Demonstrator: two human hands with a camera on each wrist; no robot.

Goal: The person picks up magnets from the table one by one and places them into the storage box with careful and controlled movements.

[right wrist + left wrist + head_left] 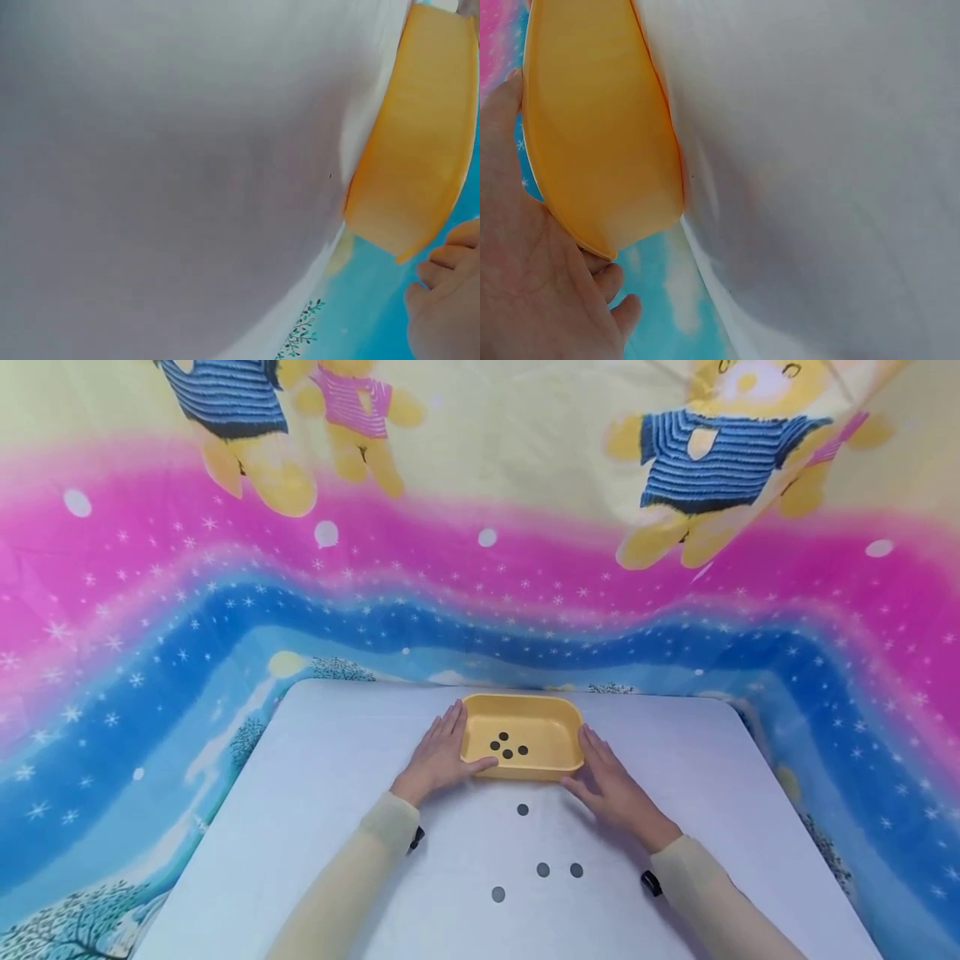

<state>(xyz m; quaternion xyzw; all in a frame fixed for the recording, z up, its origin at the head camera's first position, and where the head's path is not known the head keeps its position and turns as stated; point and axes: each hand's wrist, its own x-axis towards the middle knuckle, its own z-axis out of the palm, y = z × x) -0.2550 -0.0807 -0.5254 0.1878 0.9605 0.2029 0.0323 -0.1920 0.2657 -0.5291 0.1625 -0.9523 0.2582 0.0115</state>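
A yellow rectangular box (558, 739) sits near the far edge of the white table, with several small dark round discs (522, 750) on its floor, toward the left. My left hand (441, 756) holds its left end: the fingers lie along the side and the thumb crosses the front rim. At the opposite end, my right hand (618, 789) has extended fingertips at the right side and its thumb near the front corner. In the right wrist view, a gap shows between the box wall (416, 135) and the visible fingers (442, 274).
Several more dark discs lie loose on the white table (322, 827) between the forearms; one disc (522, 810) is closest to the box. Behind the table hangs a colourful cloth (487, 577) printed with bears and snowflakes. A black wrist strap (651, 883) shows at the right sleeve.
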